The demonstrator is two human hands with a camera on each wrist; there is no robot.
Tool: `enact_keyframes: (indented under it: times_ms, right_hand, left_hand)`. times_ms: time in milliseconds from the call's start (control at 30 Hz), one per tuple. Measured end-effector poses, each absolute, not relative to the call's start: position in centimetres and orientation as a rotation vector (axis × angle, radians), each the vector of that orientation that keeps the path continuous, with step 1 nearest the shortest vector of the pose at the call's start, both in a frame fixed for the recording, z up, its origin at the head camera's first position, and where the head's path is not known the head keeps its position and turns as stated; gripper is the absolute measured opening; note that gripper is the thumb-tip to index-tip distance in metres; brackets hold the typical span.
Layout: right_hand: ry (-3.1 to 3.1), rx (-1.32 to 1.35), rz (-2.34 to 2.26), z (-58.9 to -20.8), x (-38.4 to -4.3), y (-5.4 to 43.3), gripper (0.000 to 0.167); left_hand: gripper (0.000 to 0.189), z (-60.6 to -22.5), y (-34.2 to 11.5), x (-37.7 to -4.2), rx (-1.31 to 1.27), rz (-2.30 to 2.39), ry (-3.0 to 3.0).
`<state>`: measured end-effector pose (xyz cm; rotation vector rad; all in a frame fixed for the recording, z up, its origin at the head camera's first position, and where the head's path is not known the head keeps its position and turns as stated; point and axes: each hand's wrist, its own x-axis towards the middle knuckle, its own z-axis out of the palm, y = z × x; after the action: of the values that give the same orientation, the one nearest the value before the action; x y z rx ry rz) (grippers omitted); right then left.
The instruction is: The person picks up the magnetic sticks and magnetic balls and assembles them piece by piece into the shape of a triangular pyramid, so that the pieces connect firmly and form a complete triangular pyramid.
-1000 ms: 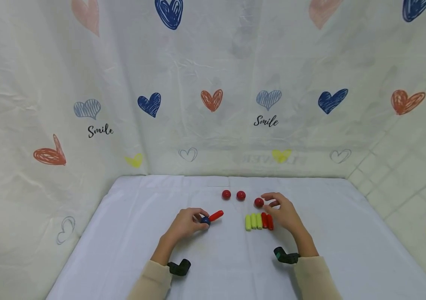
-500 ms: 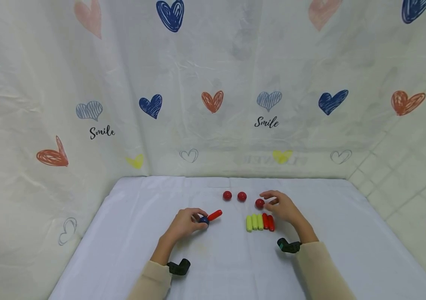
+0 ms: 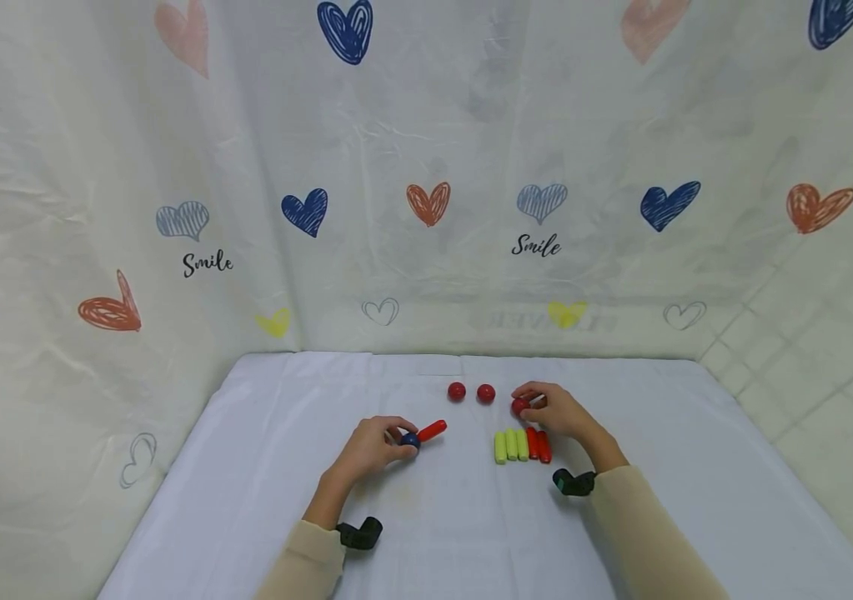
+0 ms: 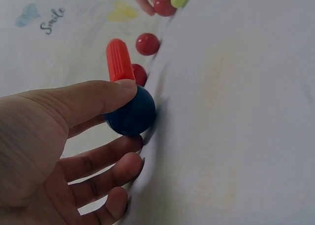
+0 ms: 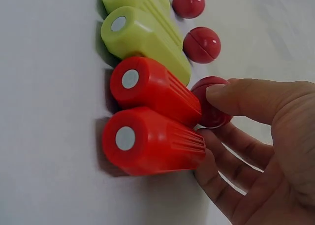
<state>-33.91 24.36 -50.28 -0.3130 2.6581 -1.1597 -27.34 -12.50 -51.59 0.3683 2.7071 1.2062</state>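
Your left hand [image 3: 372,446] pinches a glossy dark-blue ball [image 4: 134,112], a ridged red rod [image 4: 119,60] against it; your right hand [image 3: 563,412] pinches a glossy red ball [image 5: 211,104] just beyond the row of lime-green and red rods [image 3: 522,445] on the white cloth-covered surface [image 3: 456,533].

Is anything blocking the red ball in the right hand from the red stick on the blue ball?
Nothing visible is between the red ball and that red stick. Two other red balls sit beyond the gap; the row of sticks lies on its near side.
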Motion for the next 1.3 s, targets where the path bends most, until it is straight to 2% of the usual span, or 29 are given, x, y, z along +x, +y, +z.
enact_keyframes:
  times_ms: [567, 800, 1300]
  right_hand:
    - [2.673, -0.301, -1.303, -48.7, -32.0, 22.8, 0.036]
    - [2.677, -0.303, -1.341, -47.9, -31.1, 21.6, 0.031]
    - [2.606, -0.383, -1.408, -48.7, -29.9, 19.1, 0.031]
  left_hand:
    - [0.027, -51.5, -12.3, -27.2, 0.358, 1.219, 2.698]
    - [0.026, -51.4, -12.3, -27.2, 0.347, 1.230, 2.692]
    - [0.027, -51.5, -12.3, -27.3, 0.362, 1.223, 2.699]
